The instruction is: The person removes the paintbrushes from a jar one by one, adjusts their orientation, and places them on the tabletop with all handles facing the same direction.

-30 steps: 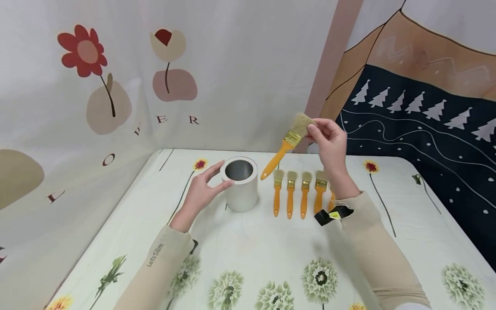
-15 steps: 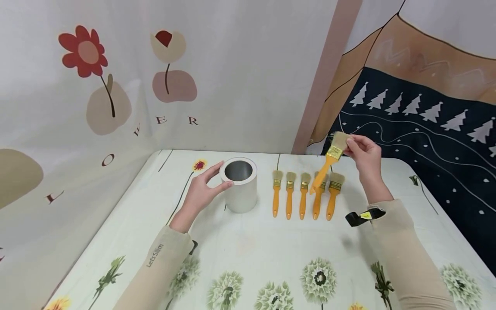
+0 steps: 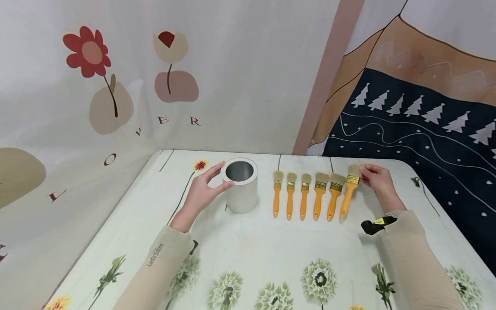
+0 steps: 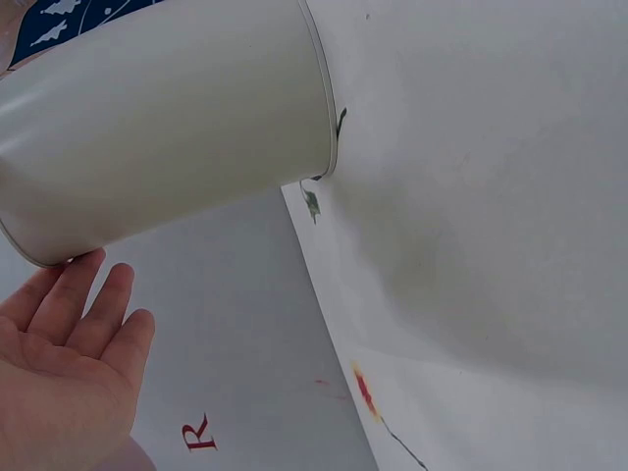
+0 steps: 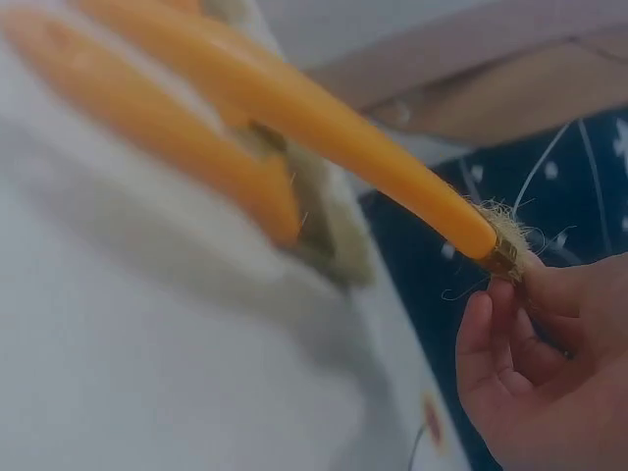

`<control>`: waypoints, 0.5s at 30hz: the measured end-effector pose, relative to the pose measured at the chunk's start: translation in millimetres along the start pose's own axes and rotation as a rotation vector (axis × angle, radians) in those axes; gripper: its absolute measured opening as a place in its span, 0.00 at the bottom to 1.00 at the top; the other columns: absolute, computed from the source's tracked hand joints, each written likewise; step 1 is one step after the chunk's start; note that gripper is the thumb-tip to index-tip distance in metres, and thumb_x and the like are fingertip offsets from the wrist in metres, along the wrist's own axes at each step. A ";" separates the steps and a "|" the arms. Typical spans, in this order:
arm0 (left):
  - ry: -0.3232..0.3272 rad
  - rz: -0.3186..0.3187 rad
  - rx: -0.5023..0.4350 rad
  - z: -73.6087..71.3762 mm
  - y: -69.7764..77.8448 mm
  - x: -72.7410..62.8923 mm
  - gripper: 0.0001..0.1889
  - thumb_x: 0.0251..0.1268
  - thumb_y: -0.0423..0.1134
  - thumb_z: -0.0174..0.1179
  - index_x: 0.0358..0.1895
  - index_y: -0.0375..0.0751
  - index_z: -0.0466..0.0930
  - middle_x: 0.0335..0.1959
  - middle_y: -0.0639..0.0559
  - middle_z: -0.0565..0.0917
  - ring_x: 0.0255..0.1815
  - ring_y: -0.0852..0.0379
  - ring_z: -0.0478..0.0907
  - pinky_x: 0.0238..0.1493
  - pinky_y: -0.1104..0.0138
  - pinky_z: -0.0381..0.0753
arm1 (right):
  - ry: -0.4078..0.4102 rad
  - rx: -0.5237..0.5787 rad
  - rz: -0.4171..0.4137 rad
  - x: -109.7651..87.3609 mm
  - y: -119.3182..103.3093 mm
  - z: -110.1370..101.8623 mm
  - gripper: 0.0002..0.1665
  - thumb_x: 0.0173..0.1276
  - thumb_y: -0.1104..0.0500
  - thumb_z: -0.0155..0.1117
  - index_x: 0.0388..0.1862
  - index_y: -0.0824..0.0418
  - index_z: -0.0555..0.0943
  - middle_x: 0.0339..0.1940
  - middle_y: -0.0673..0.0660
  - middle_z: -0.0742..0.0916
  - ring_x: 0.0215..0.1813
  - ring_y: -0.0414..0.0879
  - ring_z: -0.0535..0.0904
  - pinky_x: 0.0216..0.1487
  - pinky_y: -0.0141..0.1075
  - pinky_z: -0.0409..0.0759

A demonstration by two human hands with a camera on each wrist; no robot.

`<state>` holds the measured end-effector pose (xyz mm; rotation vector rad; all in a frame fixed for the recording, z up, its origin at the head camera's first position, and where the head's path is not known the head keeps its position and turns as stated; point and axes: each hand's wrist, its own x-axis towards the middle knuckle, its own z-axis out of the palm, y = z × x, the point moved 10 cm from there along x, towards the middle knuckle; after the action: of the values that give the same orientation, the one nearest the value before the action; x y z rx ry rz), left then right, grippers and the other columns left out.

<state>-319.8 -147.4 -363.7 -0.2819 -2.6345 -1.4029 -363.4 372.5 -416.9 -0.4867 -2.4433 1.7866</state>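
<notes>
A white cylindrical can [image 3: 242,198] with a dark grey inside stands upright on the table. My left hand [image 3: 201,189] holds it at the rim, thumb in front and fingers at the far left side; in the left wrist view the fingertips [image 4: 88,257] touch its edge. My right hand [image 3: 377,181] pinches a paintbrush [image 3: 350,191] with an orange handle by its bristle end, handle slanting down toward me. This brush is at the right end of a row of similar paintbrushes [image 3: 304,198]; whether its handle touches the table I cannot tell.
The tabletop bears a white cloth [image 3: 240,245] printed with flowers. Behind it hangs a pale curtain [image 3: 240,86] with flower prints, and to the right a dark blue cloth [image 3: 426,133] with white trees.
My right hand has carried the paintbrush from beside the can, over the row, rightward and down to the row's right end. My left hand and the can have stayed in place.
</notes>
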 end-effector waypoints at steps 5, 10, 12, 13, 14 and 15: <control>-0.013 -0.017 0.005 0.8 -1.7 -0.5 0.40 0.57 0.51 0.73 0.74 0.52 0.68 0.71 0.47 0.75 0.73 0.45 0.70 0.75 0.44 0.65 | 0.002 -0.036 0.059 2.9 18.3 -4.3 0.21 0.78 0.59 0.52 0.61 0.73 0.72 0.22 0.31 0.76 0.26 0.26 0.75 0.33 0.20 0.81; -0.014 -0.025 0.004 0.3 -3.7 -1.3 0.40 0.57 0.51 0.73 0.74 0.53 0.68 0.71 0.47 0.75 0.74 0.45 0.70 0.74 0.44 0.65 | 0.001 -0.186 0.066 5.7 27.5 -2.6 0.28 0.80 0.57 0.50 0.69 0.76 0.68 0.28 0.40 0.80 0.26 0.26 0.73 0.30 0.20 0.79; -0.011 -0.019 0.004 0.5 -3.1 -1.3 0.40 0.57 0.51 0.73 0.74 0.52 0.68 0.70 0.46 0.75 0.74 0.45 0.70 0.74 0.44 0.65 | 0.008 -0.257 0.066 6.7 30.7 -3.5 0.27 0.80 0.57 0.50 0.68 0.76 0.70 0.37 0.51 0.83 0.27 0.26 0.72 0.29 0.20 0.77; -0.010 -0.018 0.002 0.8 -3.2 -1.4 0.40 0.57 0.50 0.73 0.74 0.52 0.68 0.70 0.46 0.75 0.74 0.44 0.70 0.74 0.44 0.65 | 0.013 -0.298 0.067 7.1 32.3 -4.6 0.27 0.80 0.56 0.50 0.68 0.75 0.71 0.42 0.56 0.84 0.28 0.27 0.72 0.29 0.19 0.76; -0.010 -0.018 0.002 1.2 -3.2 -1.5 0.40 0.57 0.50 0.73 0.74 0.51 0.68 0.70 0.46 0.75 0.74 0.44 0.70 0.74 0.44 0.65 | 0.018 -0.330 0.067 7.5 34.0 -5.5 0.26 0.79 0.57 0.51 0.67 0.74 0.72 0.48 0.61 0.83 0.29 0.27 0.72 0.28 0.19 0.75; -0.010 -0.020 0.000 1.7 -3.5 -1.6 0.40 0.58 0.50 0.73 0.74 0.52 0.68 0.71 0.46 0.75 0.74 0.44 0.70 0.74 0.44 0.65 | 0.021 -0.356 0.062 7.5 35.0 -6.2 0.26 0.79 0.57 0.51 0.66 0.74 0.73 0.53 0.66 0.82 0.30 0.28 0.72 0.28 0.19 0.75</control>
<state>-319.1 -148.1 -367.8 -0.2642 -2.6521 -1.4108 -361.7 389.9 -448.8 -0.6084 -2.7691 1.3557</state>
